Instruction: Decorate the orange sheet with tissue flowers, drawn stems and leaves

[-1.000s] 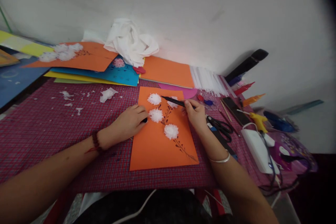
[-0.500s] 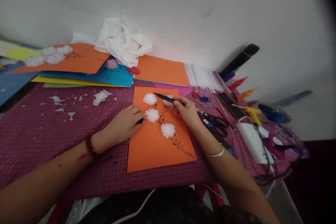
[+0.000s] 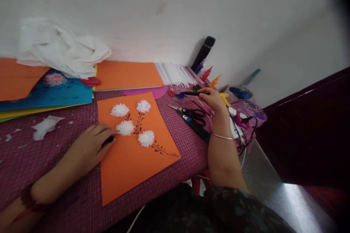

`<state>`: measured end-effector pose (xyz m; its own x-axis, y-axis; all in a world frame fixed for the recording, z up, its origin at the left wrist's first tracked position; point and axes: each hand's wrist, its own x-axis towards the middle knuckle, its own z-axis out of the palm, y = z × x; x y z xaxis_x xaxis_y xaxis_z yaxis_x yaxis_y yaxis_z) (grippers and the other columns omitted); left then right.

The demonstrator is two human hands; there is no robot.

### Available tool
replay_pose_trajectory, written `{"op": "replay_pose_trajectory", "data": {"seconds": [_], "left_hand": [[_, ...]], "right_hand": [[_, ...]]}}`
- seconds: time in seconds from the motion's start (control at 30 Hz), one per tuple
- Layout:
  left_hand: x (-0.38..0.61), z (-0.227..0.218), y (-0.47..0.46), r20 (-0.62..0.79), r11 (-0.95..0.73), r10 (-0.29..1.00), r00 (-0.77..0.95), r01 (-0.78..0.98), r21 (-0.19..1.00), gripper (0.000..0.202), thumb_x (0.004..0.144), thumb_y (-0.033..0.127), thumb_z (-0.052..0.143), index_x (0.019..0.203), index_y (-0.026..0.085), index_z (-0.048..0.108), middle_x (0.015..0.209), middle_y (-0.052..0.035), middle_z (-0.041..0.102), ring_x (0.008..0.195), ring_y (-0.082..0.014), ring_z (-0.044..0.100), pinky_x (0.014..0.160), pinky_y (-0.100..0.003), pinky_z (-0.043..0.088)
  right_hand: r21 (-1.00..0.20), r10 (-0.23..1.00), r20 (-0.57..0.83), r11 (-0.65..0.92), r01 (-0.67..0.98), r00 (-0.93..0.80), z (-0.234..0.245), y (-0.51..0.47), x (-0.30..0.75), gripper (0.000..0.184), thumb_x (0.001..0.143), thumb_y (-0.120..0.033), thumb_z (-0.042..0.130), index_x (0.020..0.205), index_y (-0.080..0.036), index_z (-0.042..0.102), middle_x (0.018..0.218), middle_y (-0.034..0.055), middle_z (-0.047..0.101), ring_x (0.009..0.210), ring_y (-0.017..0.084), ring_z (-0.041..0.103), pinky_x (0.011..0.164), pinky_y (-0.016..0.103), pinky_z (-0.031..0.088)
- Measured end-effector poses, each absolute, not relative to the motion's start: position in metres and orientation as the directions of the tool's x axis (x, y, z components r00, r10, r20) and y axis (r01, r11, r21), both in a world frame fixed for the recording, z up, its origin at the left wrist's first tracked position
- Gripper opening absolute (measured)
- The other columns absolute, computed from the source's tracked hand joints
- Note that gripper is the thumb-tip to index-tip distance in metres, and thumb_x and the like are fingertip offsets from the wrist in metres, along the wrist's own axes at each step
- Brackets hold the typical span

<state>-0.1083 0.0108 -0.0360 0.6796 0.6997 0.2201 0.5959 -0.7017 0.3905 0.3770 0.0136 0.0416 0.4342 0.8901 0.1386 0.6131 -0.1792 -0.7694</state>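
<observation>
My right hand (image 3: 213, 98) grips a slim black pen (image 3: 193, 93), whose tip is at the blue paint (image 3: 180, 95) beside a red blob (image 3: 172, 93) on a clear plastic palette. At the left edge of an orange sheet (image 3: 123, 174), my left hand (image 3: 94, 143) is closed on a small black cap (image 3: 109, 139), partly hidden by the fingers. Several white ruffled paper flowers (image 3: 146, 138) are on this sheet, with dark painted stems and leaves (image 3: 164, 150). Black-handled scissors (image 3: 194, 114) lie near my right forearm.
Crumpled white fabric or tissue (image 3: 62, 49) lies on coloured sheets at the back left. White strips (image 3: 175, 74), paint bottles (image 3: 207, 74) and a tall black object (image 3: 203, 52) are along the wall. A white power strip with cords (image 3: 236, 125) sits at the right.
My right hand has carried the pen from the upper flowers rightward to the blue paint. The view has turned right. My left hand stays at the sheet's left edge.
</observation>
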Motion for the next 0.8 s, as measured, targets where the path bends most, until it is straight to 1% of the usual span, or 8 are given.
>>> {"op": "replay_pose_trajectory", "data": {"seconds": [0.13,0.3,0.4,0.53,0.63,0.7,0.77,0.8], "left_hand": [[-0.11,-0.035,0.012,0.212,-0.693,0.706,0.675,0.6,0.4,0.032,0.096,0.045,0.045,0.102,0.023,0.068,0.104,-0.0097,0.068,0.097,-0.0311,0.062,0.089,-0.049,0.048],[-0.109,-0.034,0.012,0.214,-0.693,0.708,0.673,0.604,0.395,0.034,0.095,0.046,0.046,0.103,0.023,0.068,0.104,-0.01,0.068,0.097,-0.0312,0.062,0.089,-0.049,0.048],[-0.109,-0.035,0.012,0.227,-0.703,0.698,0.679,0.593,0.392,0.033,0.096,0.046,0.045,0.103,0.023,0.067,0.104,-0.0097,0.068,0.096,-0.0308,0.062,0.089,-0.049,0.049],[-0.109,-0.035,0.012,0.223,-0.71,0.692,0.686,0.594,0.378,0.027,0.097,0.041,0.046,0.103,0.024,0.066,0.104,-0.0092,0.068,0.096,-0.0292,0.061,0.089,-0.047,0.048],[-0.104,-0.029,0.006,0.207,-0.697,0.707,0.676,0.618,0.363,0.028,0.099,0.037,0.044,0.103,0.021,0.066,0.104,-0.0102,0.066,0.098,-0.0284,0.059,0.09,-0.046,0.048],[-0.1,-0.022,0.001,0.174,-0.686,0.716,0.676,0.637,0.351,0.027,0.099,0.032,0.043,0.1,0.018,0.066,0.101,-0.0102,0.065,0.096,-0.0268,0.058,0.091,-0.045,0.047],[-0.095,-0.016,-0.002,0.151,-0.684,0.718,0.68,0.647,0.338,0.024,0.098,0.025,0.043,0.1,0.017,0.066,0.102,-0.0103,0.065,0.099,-0.0261,0.056,0.093,-0.044,0.047],[-0.094,-0.014,-0.003,0.148,-0.681,0.721,0.677,0.653,0.331,0.023,0.097,0.022,0.044,0.101,0.017,0.065,0.103,-0.0105,0.064,0.101,-0.0261,0.056,0.095,-0.044,0.046]], "right_hand": [[-0.762,0.92,0.102,-0.171,0.624,0.377,0.033,0.013,0.384,0.028,0.075,-0.019,0.061,0.099,-0.015,0.074,0.07,0.001,0.068,0.063,0.014,0.06,0.064,0.026,0.048],[-0.652,0.933,0.077,-0.219,0.726,0.35,0.027,0.018,0.387,0.031,0.078,-0.019,0.058,0.104,-0.014,0.074,0.075,0.0026,0.072,0.066,0.014,0.062,0.067,0.025,0.05],[-0.613,0.947,0.048,-0.222,0.758,0.316,0.026,0.018,0.389,0.031,0.076,-0.017,0.059,0.102,-0.015,0.076,0.078,0.0025,0.074,0.071,0.015,0.064,0.068,0.024,0.05],[-0.527,0.956,0.017,-0.24,0.816,0.292,0.026,0.019,0.387,0.027,0.072,-0.016,0.062,0.094,-0.015,0.078,0.079,0.0031,0.075,0.073,0.016,0.063,0.069,0.026,0.047],[-0.481,0.962,0.021,-0.229,0.846,0.272,0.03,0.016,0.384,0.02,0.073,-0.022,0.065,0.087,-0.015,0.077,0.082,0.0052,0.075,0.075,0.018,0.062,0.07,0.028,0.046],[-0.469,0.967,0.019,-0.214,0.857,0.252,0.035,0.012,0.382,0.02,0.075,-0.026,0.063,0.085,-0.015,0.076,0.078,0.0061,0.073,0.071,0.018,0.061,0.067,0.029,0.045],[-0.463,0.953,0.017,-0.259,0.848,0.301,0.042,0.011,0.377,0.02,0.077,-0.03,0.061,0.081,-0.015,0.074,0.065,0.0051,0.066,0.062,0.019,0.057,0.059,0.031,0.043],[-0.491,0.959,0.019,-0.238,0.838,0.283,0.046,0.01,0.372,0.022,0.079,-0.031,0.059,0.083,-0.016,0.074,0.063,0.0043,0.064,0.06,0.019,0.056,0.058,0.031,0.042]]}}
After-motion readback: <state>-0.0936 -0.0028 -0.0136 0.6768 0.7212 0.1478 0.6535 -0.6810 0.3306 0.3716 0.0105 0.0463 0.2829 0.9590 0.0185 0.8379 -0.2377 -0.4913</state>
